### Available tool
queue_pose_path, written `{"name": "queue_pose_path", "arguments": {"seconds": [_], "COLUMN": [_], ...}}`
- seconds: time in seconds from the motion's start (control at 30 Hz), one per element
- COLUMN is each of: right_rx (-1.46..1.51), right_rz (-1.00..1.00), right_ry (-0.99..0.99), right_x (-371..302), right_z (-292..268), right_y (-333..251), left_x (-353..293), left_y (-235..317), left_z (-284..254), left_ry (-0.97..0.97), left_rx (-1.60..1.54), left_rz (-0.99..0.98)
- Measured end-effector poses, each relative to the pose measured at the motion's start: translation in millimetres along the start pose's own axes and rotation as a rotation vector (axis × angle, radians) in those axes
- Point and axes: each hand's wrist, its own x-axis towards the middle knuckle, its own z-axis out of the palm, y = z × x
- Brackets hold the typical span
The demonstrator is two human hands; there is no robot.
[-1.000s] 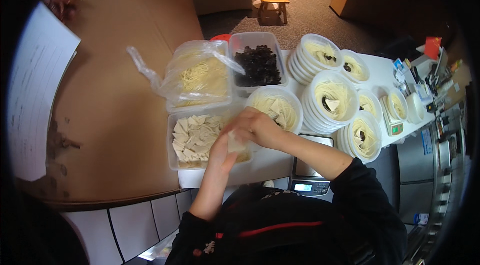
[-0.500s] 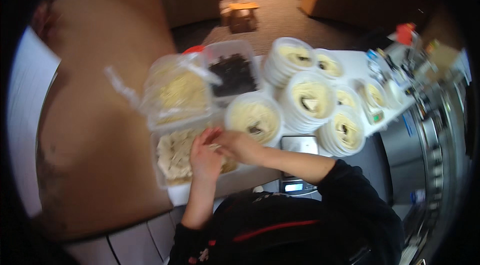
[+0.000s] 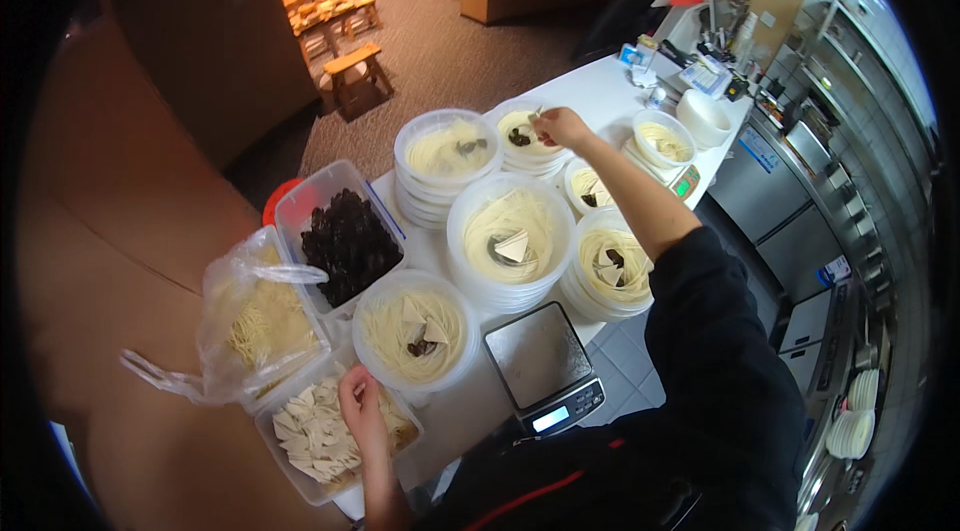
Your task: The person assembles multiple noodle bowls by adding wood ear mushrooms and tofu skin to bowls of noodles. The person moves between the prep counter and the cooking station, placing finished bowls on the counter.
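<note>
My right hand (image 3: 562, 128) reaches over a far round plastic bowl (image 3: 506, 117) with pale noodle-like strands and dark bits. Its fingertips pinch what looks like a thin pale triangular piece (image 3: 538, 115). My left hand (image 3: 361, 403) hovers at the edge of a clear tub of off-white triangular pieces (image 3: 315, 433), fingers curled together; what they hold, if anything, is hidden. Just beyond it stands a round bowl of strands (image 3: 385, 321) topped with triangles and dark bits. Stacked bowls (image 3: 540, 213) with similar contents stand in the middle, beside more stacks (image 3: 590, 266).
A tub of black, wrinkled pieces (image 3: 348, 241) and a bagged tub of yellowish strands (image 3: 262, 323) stand at the left. A digital scale (image 3: 537, 356) sits at the table's near edge, a smaller green-lit scale (image 3: 685, 183) farther right. Wooden benches (image 3: 352, 63) stand beyond the table.
My hands were together over the tub of triangular pieces. The right one has moved far right to a distant bowl, while the left stays by the tub. The view has turned right.
</note>
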Motion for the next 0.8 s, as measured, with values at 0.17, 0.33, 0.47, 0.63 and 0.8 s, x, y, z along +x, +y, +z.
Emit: {"name": "queue_pose_path", "arguments": {"seconds": [0.17,0.33,0.47,0.63,0.8], "right_rx": [-0.596,-0.884,-0.597,-0.032,0.235], "right_rz": [-0.186,0.034,0.092,0.287,0.379], "right_ry": [0.214,0.315,0.224,0.207,0.243], "right_x": [30.1,2.1,8.5,28.8,33.8], "right_z": [-22.8,-52.8,-41.0,-18.3,-14.8], "right_y": [32.9,76.3,97.0,95.0,90.2], "left_x": [27.0,43.5,39.8,35.8,34.3], "left_y": [-18.5,-25.2,-15.1,-0.7,-11.9], "left_z": [0.9,9.3,13.1,16.0,6.4], "left_ry": [0.033,0.015,0.035,0.032,0.035], "left_rx": [0.58,0.642,0.768,0.829,0.653], "left_rz": [0.233,0.086,0.057,0.017,0.048]}}
